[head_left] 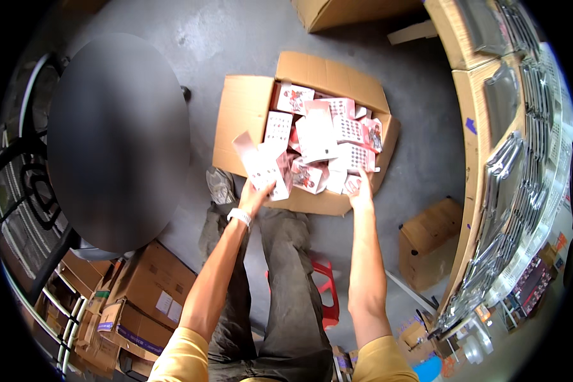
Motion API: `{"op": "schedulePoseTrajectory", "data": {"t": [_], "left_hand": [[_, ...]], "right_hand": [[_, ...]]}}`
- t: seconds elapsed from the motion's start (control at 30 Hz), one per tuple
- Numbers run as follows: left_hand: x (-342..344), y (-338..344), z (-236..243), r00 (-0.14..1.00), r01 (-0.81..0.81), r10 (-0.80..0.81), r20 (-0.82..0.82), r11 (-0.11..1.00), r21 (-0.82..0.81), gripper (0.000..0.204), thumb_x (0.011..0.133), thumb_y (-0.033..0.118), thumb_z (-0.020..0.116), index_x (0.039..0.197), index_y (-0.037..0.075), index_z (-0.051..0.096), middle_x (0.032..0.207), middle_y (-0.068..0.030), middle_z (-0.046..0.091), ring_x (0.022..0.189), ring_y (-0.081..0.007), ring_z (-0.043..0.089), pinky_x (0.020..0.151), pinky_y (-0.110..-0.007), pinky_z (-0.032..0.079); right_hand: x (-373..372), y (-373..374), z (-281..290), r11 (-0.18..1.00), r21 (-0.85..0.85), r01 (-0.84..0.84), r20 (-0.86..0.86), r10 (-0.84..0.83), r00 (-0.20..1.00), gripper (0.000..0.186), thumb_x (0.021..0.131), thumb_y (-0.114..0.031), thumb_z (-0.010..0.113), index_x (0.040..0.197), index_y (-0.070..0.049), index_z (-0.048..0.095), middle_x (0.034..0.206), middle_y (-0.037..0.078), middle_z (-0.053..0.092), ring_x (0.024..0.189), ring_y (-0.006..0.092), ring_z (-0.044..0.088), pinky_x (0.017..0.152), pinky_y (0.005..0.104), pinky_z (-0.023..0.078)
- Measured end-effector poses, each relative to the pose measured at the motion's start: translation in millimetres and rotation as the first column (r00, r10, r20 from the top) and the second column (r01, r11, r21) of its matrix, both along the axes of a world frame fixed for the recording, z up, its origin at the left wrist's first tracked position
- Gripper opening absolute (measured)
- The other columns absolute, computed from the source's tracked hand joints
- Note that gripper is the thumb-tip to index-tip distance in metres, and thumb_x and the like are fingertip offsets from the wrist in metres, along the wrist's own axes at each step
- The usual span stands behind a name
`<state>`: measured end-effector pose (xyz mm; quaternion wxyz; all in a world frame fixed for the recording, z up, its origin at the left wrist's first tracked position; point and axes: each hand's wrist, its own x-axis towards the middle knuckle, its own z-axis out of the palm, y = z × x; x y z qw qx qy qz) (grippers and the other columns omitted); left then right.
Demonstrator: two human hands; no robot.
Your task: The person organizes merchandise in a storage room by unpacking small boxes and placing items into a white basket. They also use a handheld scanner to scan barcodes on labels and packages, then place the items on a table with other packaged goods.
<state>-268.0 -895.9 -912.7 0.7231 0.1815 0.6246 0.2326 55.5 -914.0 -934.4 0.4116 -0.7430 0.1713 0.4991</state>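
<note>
A large open cardboard carton [242,102] stands on the floor in front of my legs, filled with jumbled small pink-and-white printed boxes [348,129]. Over its near left corner, my left hand [256,195] grips a small pink-and-white box [261,167] with a flap sticking out. My right hand [361,191] is at the near right side of the carton, its fingers closed around the end of another pink-and-white box [352,184], partly hidden by the fingers. A pale box [318,134] lies tilted on top of the pile.
To the left is a round dark table [118,143], with stacked cardboard boxes [156,290] nearer me. A rack of clear plastic packages [516,165] lines the right side. A red stool [326,293] is behind my legs; a brown box [430,226] sits right of my arm.
</note>
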Motion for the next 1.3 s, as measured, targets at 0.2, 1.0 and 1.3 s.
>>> {"op": "schedulePoseTrajectory", "data": {"t": [0.2, 1.0, 1.3], "left_hand": [[-31, 0, 64, 0.997, 0.051, -0.045, -0.057, 0.991, 0.122, 0.050, 0.085, 0.008, 0.076, 0.126, 0.001, 0.048, 0.111, -0.0061, 0.065, 0.098, -0.0132, 0.064, 0.084, -0.029, 0.054], [-121, 43, 485, 0.903, 0.388, -0.427, -0.043, 0.771, 0.505, 0.078, 0.079, 0.012, 0.081, 0.140, 0.003, 0.034, 0.129, -0.0081, 0.047, 0.118, -0.0160, 0.052, 0.096, -0.031, 0.049], [-108, 127, 579, 0.764, 0.398, -0.595, 0.252, 0.740, 0.542, 0.083, 0.097, 0.027, 0.058, 0.155, 0.007, 0.002, 0.149, -0.0074, 0.033, 0.135, -0.0167, 0.033, 0.112, -0.035, 0.027]], "right_hand": [[32, 53, -34, 0.992, -0.058, -0.116, -0.289, 0.094, 0.953, 0.087, 0.070, -0.074, 0.069, 0.133, -0.017, 0.053, 0.126, 0.012, 0.059, 0.124, 0.0373, 0.049, 0.104, 0.0597, 0.034], [-192, -38, 521, 0.604, 0.790, -0.108, -0.147, 0.357, 0.922, 0.101, 0.062, -0.009, 0.066, 0.152, -0.007, 0.020, 0.146, 0.010, 0.039, 0.137, 0.0263, 0.038, 0.114, 0.0411, 0.033], [-178, -14, 600, 0.404, 0.891, -0.205, -0.005, 0.462, 0.887, 0.106, 0.073, -0.004, 0.069, 0.155, -0.011, 0.002, 0.152, 0.005, 0.027, 0.142, 0.0190, 0.027, 0.115, 0.0375, 0.026]]}}
